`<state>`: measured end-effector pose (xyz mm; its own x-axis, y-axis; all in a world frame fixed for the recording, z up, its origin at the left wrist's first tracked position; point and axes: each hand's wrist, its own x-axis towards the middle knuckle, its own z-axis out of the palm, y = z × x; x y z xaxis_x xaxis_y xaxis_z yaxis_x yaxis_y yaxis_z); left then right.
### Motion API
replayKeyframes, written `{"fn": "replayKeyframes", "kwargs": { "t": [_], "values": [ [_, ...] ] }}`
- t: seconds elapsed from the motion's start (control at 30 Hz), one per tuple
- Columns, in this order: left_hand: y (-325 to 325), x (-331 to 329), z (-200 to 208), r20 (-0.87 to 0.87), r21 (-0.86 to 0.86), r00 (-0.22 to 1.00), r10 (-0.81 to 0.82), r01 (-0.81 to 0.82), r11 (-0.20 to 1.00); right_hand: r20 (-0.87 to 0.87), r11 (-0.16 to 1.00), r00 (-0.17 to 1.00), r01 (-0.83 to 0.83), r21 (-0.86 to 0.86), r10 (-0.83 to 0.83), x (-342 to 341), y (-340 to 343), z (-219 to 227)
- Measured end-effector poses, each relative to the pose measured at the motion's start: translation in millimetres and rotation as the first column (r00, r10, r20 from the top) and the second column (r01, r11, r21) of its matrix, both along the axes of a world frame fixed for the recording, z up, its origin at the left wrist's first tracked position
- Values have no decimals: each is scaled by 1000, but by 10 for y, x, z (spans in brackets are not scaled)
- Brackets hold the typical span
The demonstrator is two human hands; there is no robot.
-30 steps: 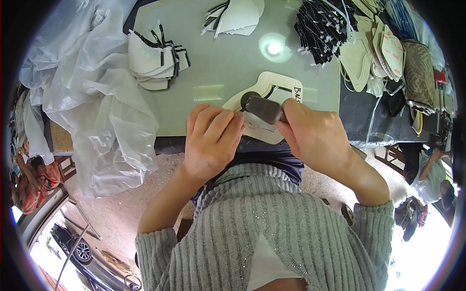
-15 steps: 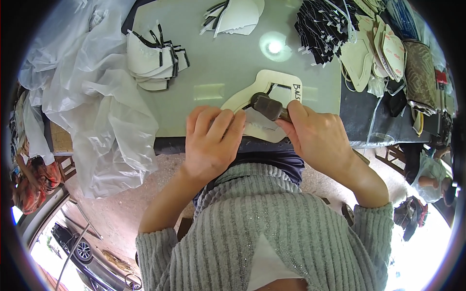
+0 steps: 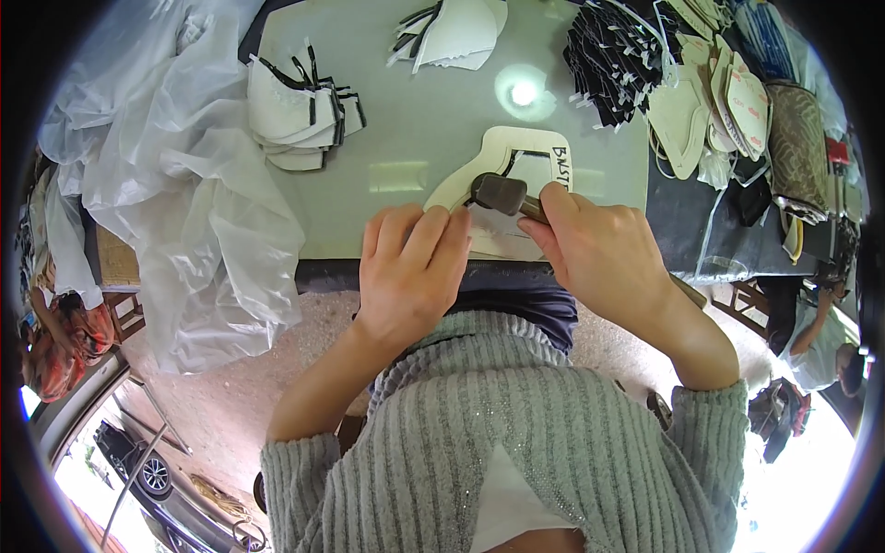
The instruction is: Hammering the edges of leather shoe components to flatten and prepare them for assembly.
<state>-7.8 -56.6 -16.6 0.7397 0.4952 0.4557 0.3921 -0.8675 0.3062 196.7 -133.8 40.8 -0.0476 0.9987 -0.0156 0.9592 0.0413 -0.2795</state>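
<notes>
In my right hand [image 3: 604, 235], closed round its handle, is a hammer [image 3: 502, 194] with a dark, blocky head. The head rests on or just above a cream shaped board [image 3: 499, 140] with black lettering along its right edge. A white piece with black trim [image 3: 533, 170] lies within the board's outline, partly covered by the hammer. My left hand [image 3: 413, 263] bends over the near left part of the board, its fingertips beside the hammer head at the trim. The thumb and what the fingertips pinch are hidden.
White pieces with black strips [image 3: 290, 124] are stacked at left, and more white pieces [image 3: 459, 35] lie at the back. Black strips [image 3: 604, 64] and cream shaped pieces [image 3: 680, 120] are heaped at right. Clear plastic sheeting [image 3: 198, 212] drapes over the table's left side.
The hammer head has shifted slightly left and turned a little. The board has moved a touch up and left. My left hand has moved slightly right.
</notes>
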Motion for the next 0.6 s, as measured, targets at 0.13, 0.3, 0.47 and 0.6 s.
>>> {"fn": "replayKeyframes", "kwargs": {
  "t": [0.13, 0.3, 0.47, 0.6],
  "values": [
    [-4, -16, -11, 17, -15, 1000, 2, -2, 1000, -35, 1000, 999, -5, 13, 5, -8, 11, 32],
    [20, 8, -8, 12, 8, 1000, -15, 15, 1000, -26, 1000, 999, -23, 5, 23, -6, 47, 57],
    [23, 6, -3, 15, 26, 1000, -19, 19, 999, 12, 999, 999, -30, -21, 30, -15, 46, -2],
    [8, -4, -15, 20, 28, 1000, -15, 14, 1000, -52, 999, 998, -17, 51, 20, -17, 55, 56]
  ]
}}
